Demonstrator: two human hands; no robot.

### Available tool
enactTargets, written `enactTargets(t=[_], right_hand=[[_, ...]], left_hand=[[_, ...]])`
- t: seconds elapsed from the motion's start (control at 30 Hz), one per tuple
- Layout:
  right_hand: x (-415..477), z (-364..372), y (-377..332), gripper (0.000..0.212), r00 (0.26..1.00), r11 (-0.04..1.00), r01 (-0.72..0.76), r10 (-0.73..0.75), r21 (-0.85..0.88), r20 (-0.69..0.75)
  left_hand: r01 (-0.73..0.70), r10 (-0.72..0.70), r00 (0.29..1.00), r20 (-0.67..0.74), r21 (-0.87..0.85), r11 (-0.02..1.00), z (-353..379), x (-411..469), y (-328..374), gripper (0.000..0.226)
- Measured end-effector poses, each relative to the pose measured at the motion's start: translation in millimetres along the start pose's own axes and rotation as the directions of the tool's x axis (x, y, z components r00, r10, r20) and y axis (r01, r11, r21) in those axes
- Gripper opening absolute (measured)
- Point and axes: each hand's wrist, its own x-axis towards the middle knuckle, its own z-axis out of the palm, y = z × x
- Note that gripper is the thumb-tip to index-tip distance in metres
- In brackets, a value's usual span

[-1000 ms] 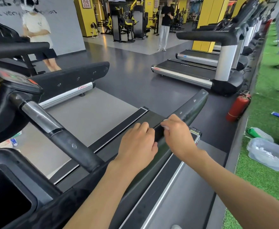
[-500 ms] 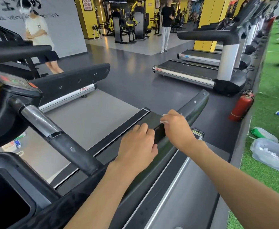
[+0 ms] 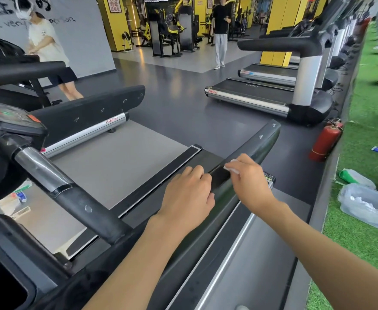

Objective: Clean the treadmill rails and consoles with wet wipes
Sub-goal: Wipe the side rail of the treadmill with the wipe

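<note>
Your right hand (image 3: 249,179) curls its fingers on the wet wipe (image 3: 231,167) and presses it to the side rail (image 3: 260,143) — your left hand (image 3: 188,195) sits just behind, fingers wrapped over the same rail, bracing. The rail's far end looks undone, and so does the console (image 3: 9,117) off to your left. The risk — that small wad slipping out at the rounded tip, leaving bare fingertips rubbing.

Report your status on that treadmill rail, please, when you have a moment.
Left grip holds the side rail. Right grip holds wet wipe to rail, just ahead. Nothing lying on rail beyond the wipe.
</note>
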Motion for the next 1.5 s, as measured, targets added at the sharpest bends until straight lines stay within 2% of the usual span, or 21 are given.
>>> enactTargets(t=[0.07, 0.2, 0.33, 0.37, 0.47, 0.5, 0.63, 0.77, 0.9, 0.93, 1.03, 1.07, 1.13, 1.2, 1.33, 1.43, 1.5], right_hand=[[3, 3, 2, 0.025, 0.994, 0.994, -0.106, 0.106, -0.021, -0.017], [-6, 3, -10, 0.023, 0.991, 0.997, 0.081, -0.079, -0.017, 0.108], [20, 1, 1, 0.023, 0.996, 0.991, -0.043, 0.052, -0.123, 0.071], [19, 2, -7, 0.023, 0.995, 0.992, -0.013, 0.025, -0.128, 0.097], [11, 4, -16, 0.021, 0.953, 0.978, 0.198, -0.178, -0.062, 0.244], [15, 2, -11, 0.022, 0.952, 0.977, 0.203, -0.182, -0.062, 0.248], [35, 3, 2, 0.027, 0.987, 0.990, 0.008, 0.015, -0.142, 0.158], [20, 0, -1, 0.023, 0.957, 0.984, 0.170, -0.154, -0.045, 0.244], [24, 2, 20, 0.026, 0.996, 0.995, -0.032, 0.040, -0.094, 0.086], [20, 2, 14, 0.026, 0.994, 0.994, -0.034, 0.043, -0.100, 0.096], [7, 2, 8, 0.028, 0.978, 0.994, 0.102, -0.093, -0.039, 0.187], [10, -1, 13, 0.028, 0.979, 0.994, 0.107, -0.099, -0.037, 0.178], [20, -1, 28, 0.026, 0.998, 0.999, -0.012, 0.016, -0.053, 0.068], [20, 1, 24, 0.024, 0.995, 0.994, -0.086, 0.089, -0.067, 0.043], [7, -1, 13, 0.028, 0.979, 0.994, 0.106, -0.099, -0.026, 0.181], [26, 1, 27, 0.024, 0.996, 0.996, -0.032, 0.039, -0.088, 0.080], [27, 4, 17, 0.023, 0.992, 0.993, -0.040, 0.053, -0.114, 0.111]], left_hand=[[0.007, -0.007, 1.000, 0.013, -0.018, 1.000, 0, 1, 1, 0.022], [0.027, -0.026, 0.999, 0.022, -0.027, 0.999, -1, 4, 2, 0.024], [0.039, -0.037, 0.998, 0.053, -0.027, 0.999, -4, 7, 4, 0.024], [0.040, -0.039, 0.998, 0.052, -0.023, 0.999, -4, 8, 4, 0.024], [0.047, -0.046, 0.997, 0.056, -0.012, 0.999, -5, 12, 5, 0.025], [0.049, -0.048, 0.997, 0.066, -0.014, 0.999, -4, 13, 5, 0.026], [0.035, -0.030, 0.994, 0.106, -0.044, 0.998, -1, 22, 5, 0.027], [0.019, -0.015, 0.993, 0.119, -0.036, 0.999, 2, 30, 8, 0.028], [0.037, -0.034, 0.991, 0.131, -0.026, 0.999, 4, 35, 8, 0.025], [0.041, -0.038, 0.990, 0.134, -0.022, 0.999, 4, 36, 9, 0.025], [0.045, -0.042, 0.989, 0.142, -0.013, 0.999, 5, 40, 11, 0.025], [0.050, -0.047, 0.988, 0.147, -0.015, 0.999, 6, 41, 12, 0.026], [0.067, -0.063, 0.985, 0.161, -0.025, 0.997, 6, 43, 12, 0.029], [0.075, -0.071, 0.983, 0.169, -0.015, 0.997, 6, 43, 12, 0.030], [0.074, -0.074, 0.982, 0.172, 0.010, 0.997, 5, 45, 13, 0.029], [0.076, -0.076, 0.981, 0.176, 0.011, 0.997, 5, 48, 14, 0.028], [0.066, -0.066, 0.984, 0.168, 0.007, 0.998, 6, 49, 15, 0.026]])
